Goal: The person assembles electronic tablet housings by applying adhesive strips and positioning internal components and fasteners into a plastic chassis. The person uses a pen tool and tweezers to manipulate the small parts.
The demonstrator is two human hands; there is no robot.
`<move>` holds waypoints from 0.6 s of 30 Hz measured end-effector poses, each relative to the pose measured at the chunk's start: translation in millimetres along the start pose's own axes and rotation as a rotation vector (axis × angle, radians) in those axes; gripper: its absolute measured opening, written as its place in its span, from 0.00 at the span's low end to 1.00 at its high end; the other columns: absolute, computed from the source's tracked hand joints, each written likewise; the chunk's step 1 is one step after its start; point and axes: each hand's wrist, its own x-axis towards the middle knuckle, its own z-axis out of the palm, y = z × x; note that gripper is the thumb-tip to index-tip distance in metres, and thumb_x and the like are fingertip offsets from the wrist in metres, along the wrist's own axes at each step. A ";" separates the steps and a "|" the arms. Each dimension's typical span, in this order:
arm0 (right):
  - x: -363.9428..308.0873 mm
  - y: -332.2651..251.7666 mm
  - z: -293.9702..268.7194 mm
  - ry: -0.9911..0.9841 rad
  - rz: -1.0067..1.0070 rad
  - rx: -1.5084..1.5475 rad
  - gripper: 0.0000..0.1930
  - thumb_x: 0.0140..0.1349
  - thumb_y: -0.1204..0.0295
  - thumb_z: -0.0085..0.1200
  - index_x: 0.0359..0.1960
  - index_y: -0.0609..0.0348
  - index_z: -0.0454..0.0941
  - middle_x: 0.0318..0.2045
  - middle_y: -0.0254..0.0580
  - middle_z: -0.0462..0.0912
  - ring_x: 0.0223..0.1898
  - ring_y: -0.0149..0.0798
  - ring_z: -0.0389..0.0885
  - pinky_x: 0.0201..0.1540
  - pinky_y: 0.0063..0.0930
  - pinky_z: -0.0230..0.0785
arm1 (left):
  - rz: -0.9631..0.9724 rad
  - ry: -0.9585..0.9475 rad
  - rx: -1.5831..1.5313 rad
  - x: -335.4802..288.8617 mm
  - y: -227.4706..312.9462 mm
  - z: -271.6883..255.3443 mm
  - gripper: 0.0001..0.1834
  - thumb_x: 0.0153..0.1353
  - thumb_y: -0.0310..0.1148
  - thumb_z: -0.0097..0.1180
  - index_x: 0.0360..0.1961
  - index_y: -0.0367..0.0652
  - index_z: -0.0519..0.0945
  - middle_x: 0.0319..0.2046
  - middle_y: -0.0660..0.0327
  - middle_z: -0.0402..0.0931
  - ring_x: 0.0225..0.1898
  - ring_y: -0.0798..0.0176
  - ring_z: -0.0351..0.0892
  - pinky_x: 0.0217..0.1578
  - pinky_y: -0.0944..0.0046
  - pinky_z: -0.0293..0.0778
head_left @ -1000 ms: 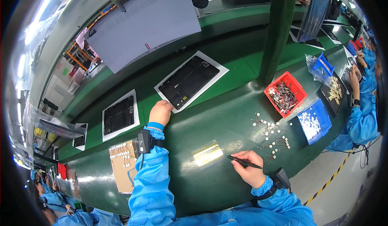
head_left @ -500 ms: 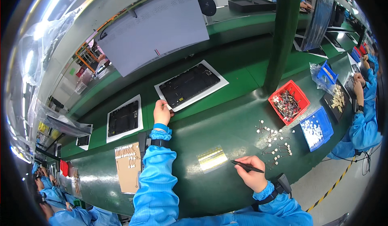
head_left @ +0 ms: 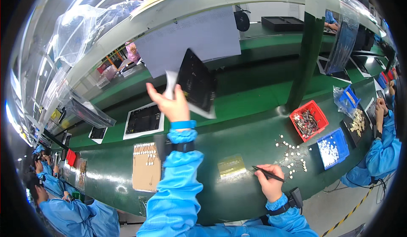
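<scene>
My left hand (head_left: 173, 105) is raised over the far side of the bench. Its thumb and fingers grip the near edge of a black flat device panel (head_left: 196, 82), which stands steeply tilted in the air with a white sheet (head_left: 171, 83) against it. The panel is slightly blurred. My right hand (head_left: 270, 182) is closed round slim black tweezers (head_left: 267, 172), low over the bench, their tip pointing left. Just left of that tip lies a shiny yellowish film sheet (head_left: 232, 166). Small white connectors with thin wires (head_left: 292, 156) are scattered to the right.
A red bin (head_left: 321, 117) of wired parts and a blue bin (head_left: 343, 158) of white pieces stand at right. At left lie a brown board (head_left: 146, 175) with connectors and another black panel (head_left: 144, 119). A green post (head_left: 303, 63) rises behind. Co-workers sit on both sides.
My left hand has lifted the panel and its white sheet off the green surface and tipped it steeply. The right hand keeps the tweezers near the same place. The head view has shifted.
</scene>
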 end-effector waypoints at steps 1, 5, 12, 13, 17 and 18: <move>-0.3 -4.5 -1.5 0.004 0.007 -0.006 0.10 0.50 0.87 0.52 0.30 0.64 0.65 0.33 0.51 0.78 0.33 0.35 0.79 0.37 0.26 0.74 | 0.236 0.087 0.150 14.4 12.6 -11.2 0.34 0.50 0.23 0.60 0.58 0.35 0.60 0.44 0.53 0.73 0.43 0.62 0.74 0.48 0.65 0.67; 3.5 -35.7 -6.7 0.100 -0.045 0.135 0.10 0.50 0.87 0.52 0.30 0.63 0.66 0.33 0.53 0.78 0.34 0.37 0.79 0.38 0.28 0.73 | -0.098 -0.440 -0.368 69.5 60.1 -92.2 0.14 0.54 0.20 0.55 0.43 0.34 0.74 0.40 0.57 0.76 0.42 0.67 0.74 0.46 0.68 0.68; 7.8 -70.5 -33.3 0.200 -0.224 0.162 0.12 0.52 0.88 0.50 0.33 0.61 0.63 0.35 0.53 0.76 0.30 0.37 0.79 0.35 0.26 0.75 | -0.420 -1.374 -0.546 105.8 63.4 -192.8 0.17 0.52 0.33 0.60 0.40 0.36 0.73 0.32 0.59 0.75 0.34 0.66 0.75 0.37 0.68 0.71; 7.3 -73.4 -36.7 0.205 -0.239 0.140 0.12 0.52 0.88 0.50 0.33 0.61 0.63 0.35 0.53 0.76 0.30 0.36 0.79 0.34 0.26 0.75 | -0.482 -1.456 -0.492 92.2 65.8 -188.9 0.17 0.52 0.32 0.60 0.41 0.37 0.73 0.33 0.60 0.76 0.36 0.66 0.74 0.38 0.68 0.71; 3.1 -81.6 -43.6 0.220 -0.273 0.127 0.11 0.52 0.87 0.49 0.33 0.61 0.63 0.35 0.53 0.76 0.30 0.36 0.78 0.34 0.26 0.75 | -0.727 -1.758 -0.399 -12.1 78.3 -141.5 0.15 0.55 0.32 0.58 0.43 0.37 0.74 0.36 0.59 0.76 0.42 0.68 0.72 0.44 0.67 0.69; 2.6 -81.8 -42.5 0.215 -0.279 0.128 0.11 0.52 0.87 0.49 0.33 0.61 0.64 0.35 0.53 0.76 0.29 0.36 0.78 0.34 0.26 0.75 | -0.634 -1.850 -0.383 -39.6 69.1 -129.8 0.16 0.56 0.34 0.57 0.43 0.37 0.74 0.37 0.58 0.76 0.42 0.66 0.73 0.44 0.66 0.69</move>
